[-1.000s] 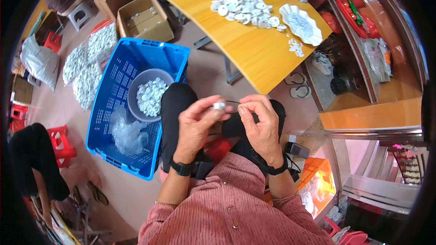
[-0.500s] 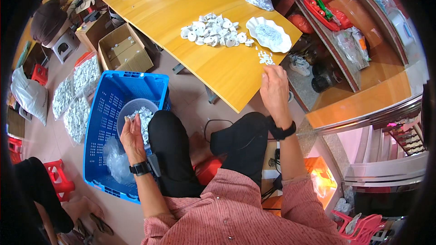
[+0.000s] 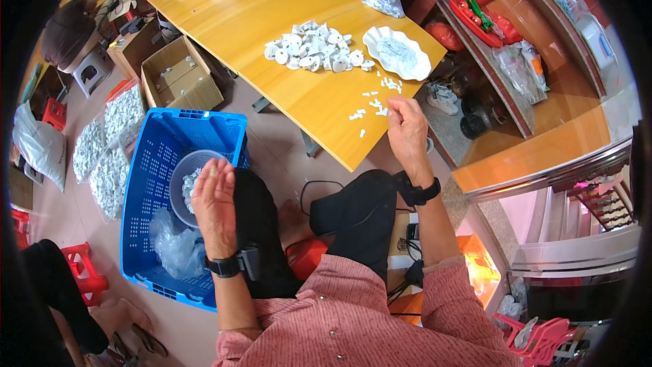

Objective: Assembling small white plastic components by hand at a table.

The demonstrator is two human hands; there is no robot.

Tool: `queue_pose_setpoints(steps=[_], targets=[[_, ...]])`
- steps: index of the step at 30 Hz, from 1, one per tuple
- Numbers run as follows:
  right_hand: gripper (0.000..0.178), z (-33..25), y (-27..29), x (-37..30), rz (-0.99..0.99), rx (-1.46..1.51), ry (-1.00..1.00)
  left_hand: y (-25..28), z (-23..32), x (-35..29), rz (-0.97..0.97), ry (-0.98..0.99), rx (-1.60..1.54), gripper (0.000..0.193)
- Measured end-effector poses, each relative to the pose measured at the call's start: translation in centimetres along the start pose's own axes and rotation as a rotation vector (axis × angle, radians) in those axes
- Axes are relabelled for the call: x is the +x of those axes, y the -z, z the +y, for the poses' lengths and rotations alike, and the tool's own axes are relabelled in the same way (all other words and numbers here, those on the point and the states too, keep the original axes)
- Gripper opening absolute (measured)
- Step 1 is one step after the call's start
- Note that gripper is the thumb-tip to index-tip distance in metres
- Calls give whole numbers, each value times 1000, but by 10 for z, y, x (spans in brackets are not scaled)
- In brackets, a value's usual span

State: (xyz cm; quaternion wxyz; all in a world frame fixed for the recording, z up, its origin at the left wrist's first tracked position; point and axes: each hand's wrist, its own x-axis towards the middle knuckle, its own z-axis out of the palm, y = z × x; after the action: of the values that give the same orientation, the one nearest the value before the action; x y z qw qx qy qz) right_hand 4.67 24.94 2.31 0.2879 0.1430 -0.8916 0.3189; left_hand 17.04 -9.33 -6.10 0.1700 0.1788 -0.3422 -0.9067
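1. Head: right hand [image 3: 409,132] at near edge of yellow table [image 3: 319,137], just beside scattered small white pegs [image 3: 382,111]; fingers bent, can't tell if gripping one.
2. Head: left hand [image 3: 214,204] overlaps grey bowl [image 3: 175,178]; fingers curled up, grasp unclear.
3. Head: probably best to pinch a single outlying peg, wrist clear of the rest.

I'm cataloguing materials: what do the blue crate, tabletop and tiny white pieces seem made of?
Blue crate: likely moulded plastic, semi-glossy, with regular perforations. Tabletop: perhaps laminate or varnished wood; yellow, smooth, shining. Tiny white pieces: possibly plastic, going by uniform colour; too small to judge finish.
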Motion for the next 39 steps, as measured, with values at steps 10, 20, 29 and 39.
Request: queue_pose_setpoints(steps=[10,20,29,39], targets=[[13,-36,9,-31,-86,-34,153,-49,-40,-30,-142,134,130,24],[50,-68,11,-60,-264,-244,273,-129,-50,21,-332,-458,857,22],[32,-72,-2,-77,-133,-135,269,-183,-63,112,-395,-999,1245,32],[14,-74,-10,-84,-3,40,216,-184,-73,110,-411,-1012,1441,15]])
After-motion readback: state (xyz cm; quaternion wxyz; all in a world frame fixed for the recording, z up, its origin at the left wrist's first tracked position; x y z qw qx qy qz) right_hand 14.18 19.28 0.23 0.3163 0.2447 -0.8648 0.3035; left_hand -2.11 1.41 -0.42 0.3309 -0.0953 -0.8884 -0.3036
